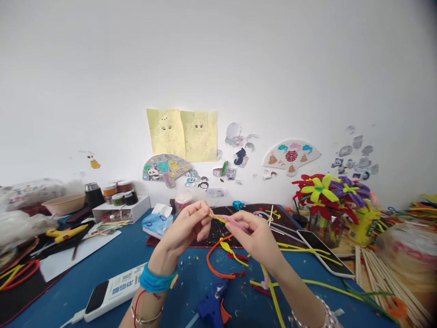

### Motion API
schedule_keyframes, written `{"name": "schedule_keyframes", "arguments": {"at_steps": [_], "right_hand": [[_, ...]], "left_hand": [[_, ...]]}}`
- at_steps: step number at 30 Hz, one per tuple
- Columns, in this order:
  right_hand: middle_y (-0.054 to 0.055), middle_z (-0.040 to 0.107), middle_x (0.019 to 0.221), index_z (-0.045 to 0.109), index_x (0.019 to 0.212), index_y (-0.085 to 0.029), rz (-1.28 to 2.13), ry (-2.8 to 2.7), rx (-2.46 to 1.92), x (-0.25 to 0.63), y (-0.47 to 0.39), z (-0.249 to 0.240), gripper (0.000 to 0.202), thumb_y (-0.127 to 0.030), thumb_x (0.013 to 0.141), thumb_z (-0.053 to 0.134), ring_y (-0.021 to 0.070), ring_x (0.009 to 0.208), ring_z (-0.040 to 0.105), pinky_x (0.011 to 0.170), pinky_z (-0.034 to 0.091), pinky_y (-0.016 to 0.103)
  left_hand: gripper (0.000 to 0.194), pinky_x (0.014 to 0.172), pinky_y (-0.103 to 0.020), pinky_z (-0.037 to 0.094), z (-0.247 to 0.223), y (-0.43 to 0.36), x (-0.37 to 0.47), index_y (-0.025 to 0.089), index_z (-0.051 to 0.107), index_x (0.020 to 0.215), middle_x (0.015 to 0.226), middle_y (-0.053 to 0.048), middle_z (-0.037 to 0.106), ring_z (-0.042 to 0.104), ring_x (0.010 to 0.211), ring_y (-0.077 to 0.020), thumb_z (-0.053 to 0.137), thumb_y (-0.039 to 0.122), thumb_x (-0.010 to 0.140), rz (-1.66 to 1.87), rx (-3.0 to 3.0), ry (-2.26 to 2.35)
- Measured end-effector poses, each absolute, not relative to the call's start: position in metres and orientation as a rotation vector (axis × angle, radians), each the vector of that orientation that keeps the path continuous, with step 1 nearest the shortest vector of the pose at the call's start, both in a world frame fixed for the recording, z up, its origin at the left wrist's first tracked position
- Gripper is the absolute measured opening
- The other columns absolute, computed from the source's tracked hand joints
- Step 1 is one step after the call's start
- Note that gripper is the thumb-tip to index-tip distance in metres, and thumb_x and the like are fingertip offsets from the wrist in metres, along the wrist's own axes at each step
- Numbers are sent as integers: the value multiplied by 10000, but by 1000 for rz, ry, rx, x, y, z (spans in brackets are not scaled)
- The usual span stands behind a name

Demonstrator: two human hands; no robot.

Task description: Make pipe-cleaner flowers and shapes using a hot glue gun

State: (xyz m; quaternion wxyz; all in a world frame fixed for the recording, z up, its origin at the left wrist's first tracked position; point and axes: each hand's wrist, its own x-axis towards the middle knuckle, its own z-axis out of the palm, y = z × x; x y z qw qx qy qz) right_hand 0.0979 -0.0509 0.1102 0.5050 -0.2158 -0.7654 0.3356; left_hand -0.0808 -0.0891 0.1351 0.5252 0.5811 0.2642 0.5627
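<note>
Both hands are raised over the middle of the blue table, pinching pink and yellow pipe cleaners (221,218) that stretch between them. My left hand (187,224) closes thumb and fingertips on one end. My right hand (251,232) grips the other end, and part of the pink strand shows along its fingers. Below the hands lie an orange pipe cleaner (212,264), bent in a curve, and a twisted yellow pipe cleaner piece (227,247). A blue glue gun (213,305) with an orange trigger rests at the near edge.
To the left are a white power bank (114,291), a tissue pack (157,223) and a white box (124,210) with jars. On the right are a phone (326,253), pipe-cleaner flowers (321,189) and wooden sticks (389,278). Long yellow pipe cleaners (275,296) lie near my right forearm.
</note>
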Motion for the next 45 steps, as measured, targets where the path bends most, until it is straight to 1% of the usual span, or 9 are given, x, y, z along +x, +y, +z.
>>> {"name": "schedule_keyframes", "arguments": {"at_steps": [6, 14, 22, 28, 31, 33, 36, 38, 45], "right_hand": [[-133, 215, 371, 473, 663, -178, 1830, -1588, -330, 88, -58, 112, 163, -244, 773, 573, 35, 361, 116, 394, 158, 208], [-130, 245, 362, 496, 680, -165, 2130, -1565, -218, 90, -58, 107, 126, -228, 785, 525, 32, 349, 117, 395, 151, 202], [-90, 346, 483, 412, 651, -182, 1334, -1801, -477, 90, -62, 113, 216, -269, 791, 552, 49, 434, 263, 424, 206, 193], [-62, 395, 495, 508, 644, -171, 40, -1799, -560, 91, -53, 104, 176, -185, 818, 526, 66, 448, 337, 471, 266, 217], [-38, 506, 508, 605, 821, -157, -618, -1707, -355, 96, -35, 98, 43, -134, 801, 575, 91, 483, 419, 524, 290, 250], [-28, 536, 514, 609, 938, -142, -836, -1692, -255, 102, -24, 95, 143, -149, 795, 606, 101, 487, 433, 522, 286, 266], [-15, 562, 538, 624, 989, -178, -879, -1758, -233, 111, -13, 93, 178, -186, 812, 604, 107, 489, 441, 517, 281, 275], [8, 595, 594, 640, 995, -212, -803, -1825, -290, 114, -11, 93, 179, -189, 830, 576, 118, 533, 481, 533, 300, 275], [51, 577, 789, 650, 931, -196, -419, -1893, -396, 105, -31, 104, 147, -221, 837, 540, 128, 662, 518, 604, 383, 248]], "left_hand": [[167, 420, -180, 414, 134, -96, -87, 189, 617, 917, 611, -1, 575, 547, 457, -88, 590, 316, 811, 1295, 1706, 534], [70, 505, -244, 506, 130, -81, -100, 178, 708, 772, 809, -58, 632, 630, 638, -152, 650, 213, 752, 1495, 1876, 537], [95, 669, -262, 513, 126, -79, -82, 158, 648, 696, 744, -37, 691, 653, 701, -154, 628, 197, 780, 1742, 1760, 663], [168, 638, -199, 510, 125, -79, -61, 131, 641, 702, 710, -26, 679, 634, 626, -107, 647, 287, 764, 1857, 1494, 841], [208, 573, -182, 506, 127, -84, -55, 123, 619, 680, 639, -16, 656, 618, 547, -94, 662, 317, 743, 1819, 1341, 862], [245, 429, -137, 435, 128, -85, -53, 116, 610, 654, 541, 6, 608, 537, 409, -53, 665, 342, 731, 1697, 1227, 866], [272, 305, -120, 310, 127, -84, -54, 109, 615, 642, 458, 31, 542, 397, 293, -14, 669, 365, 715, 1496, 1105, 828], [253, 322, -122, 351, 127, -82, -55, 112, 618, 673, 496, 21, 573, 432, 314, -22, 682, 355, 705, 1478, 1083, 796], [224, 645, -202, 550, 129, -84, -55, 119, 574, 719, 718, -33, 672, 652, 630, -108, 680, 317, 730, 1754, 1125, 789]]}}
